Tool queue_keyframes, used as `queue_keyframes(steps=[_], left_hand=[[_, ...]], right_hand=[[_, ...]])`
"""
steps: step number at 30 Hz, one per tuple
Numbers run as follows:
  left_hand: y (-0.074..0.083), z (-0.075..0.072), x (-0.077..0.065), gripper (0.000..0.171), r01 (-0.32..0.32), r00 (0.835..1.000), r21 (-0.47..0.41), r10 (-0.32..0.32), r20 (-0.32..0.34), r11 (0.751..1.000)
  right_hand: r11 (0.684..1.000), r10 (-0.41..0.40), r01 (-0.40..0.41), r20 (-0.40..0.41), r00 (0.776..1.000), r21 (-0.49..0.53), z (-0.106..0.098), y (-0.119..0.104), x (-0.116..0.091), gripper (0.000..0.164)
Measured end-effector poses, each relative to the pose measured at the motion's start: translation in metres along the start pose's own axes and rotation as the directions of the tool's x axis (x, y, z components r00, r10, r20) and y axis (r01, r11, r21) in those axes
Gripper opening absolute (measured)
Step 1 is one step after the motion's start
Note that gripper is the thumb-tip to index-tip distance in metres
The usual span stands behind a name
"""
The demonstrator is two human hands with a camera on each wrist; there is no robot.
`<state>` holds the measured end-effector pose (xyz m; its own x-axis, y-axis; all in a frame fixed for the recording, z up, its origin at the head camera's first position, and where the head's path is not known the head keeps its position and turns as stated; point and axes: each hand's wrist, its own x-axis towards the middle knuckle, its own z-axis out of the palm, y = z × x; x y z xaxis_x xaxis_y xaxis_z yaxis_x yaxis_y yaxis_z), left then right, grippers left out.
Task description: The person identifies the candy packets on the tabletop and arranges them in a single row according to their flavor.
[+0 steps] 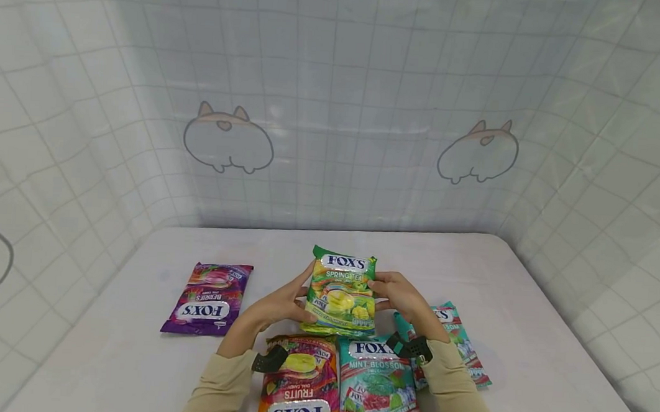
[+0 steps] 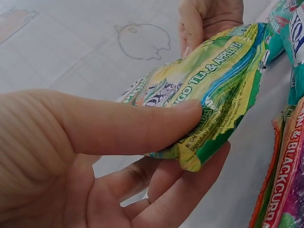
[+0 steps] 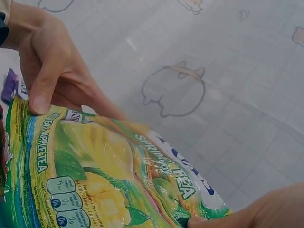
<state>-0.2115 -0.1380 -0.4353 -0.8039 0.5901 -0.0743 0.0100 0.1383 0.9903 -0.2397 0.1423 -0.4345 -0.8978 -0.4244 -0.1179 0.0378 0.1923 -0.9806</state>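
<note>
Both hands hold a green and yellow candy bag (image 1: pixel 340 297) marked FOX'S Spring Tea, its front tilted up toward the head camera. My left hand (image 1: pixel 280 301) grips its left edge; in the left wrist view the thumb (image 2: pixel 142 124) lies over the bag's lower corner with fingers beneath. On the opposite edge my right hand (image 1: pixel 400 295) pinches the bag, and its thumb tip (image 3: pixel 199 221) shows on the front in the right wrist view. Just below lie a red-orange Fruits bag (image 1: pixel 301 379) and a teal Mint Blossom bag (image 1: pixel 379 386), side by side.
A purple Berries bag (image 1: pixel 209 299) lies upside down at the left of the white table (image 1: pixel 115 344). Another teal bag (image 1: pixel 465 347) lies partly under the right forearm. Behind and at both sides hangs a tile-patterned sheet (image 1: pixel 345 138) with cartoon animals.
</note>
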Motion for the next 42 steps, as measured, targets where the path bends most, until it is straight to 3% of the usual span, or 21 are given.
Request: queue_keyframes(steps=[14, 27, 33, 42], left_hand=[[0.002, 0.0, -0.002, 0.112, 0.038, 0.999, 0.006, -0.038, -0.039, 0.999], [0.005, -0.003, -0.005, 0.098, 0.078, 0.994, 0.104, -0.069, -0.087, 0.992], [0.009, -0.005, -0.006, 0.093, 0.075, 0.993, 0.105, -0.065, -0.097, 0.992], [0.009, -0.003, -0.007, 0.083, 0.123, 0.988, 0.105, -0.112, -0.105, 0.987]], right_hand=[[0.999, -0.013, 0.013, -0.004, 1.0, -0.03, 0.004, -0.002, -0.001, 0.041], [0.999, -0.016, 0.015, -0.021, 1.0, -0.037, 0.008, -0.001, 0.003, 0.029], [0.998, -0.032, 0.031, -0.016, 0.999, -0.061, 0.009, -0.002, 0.004, 0.035], [0.998, -0.013, 0.013, 0.0, 1.0, -0.055, 0.012, -0.002, 0.001, 0.034]])
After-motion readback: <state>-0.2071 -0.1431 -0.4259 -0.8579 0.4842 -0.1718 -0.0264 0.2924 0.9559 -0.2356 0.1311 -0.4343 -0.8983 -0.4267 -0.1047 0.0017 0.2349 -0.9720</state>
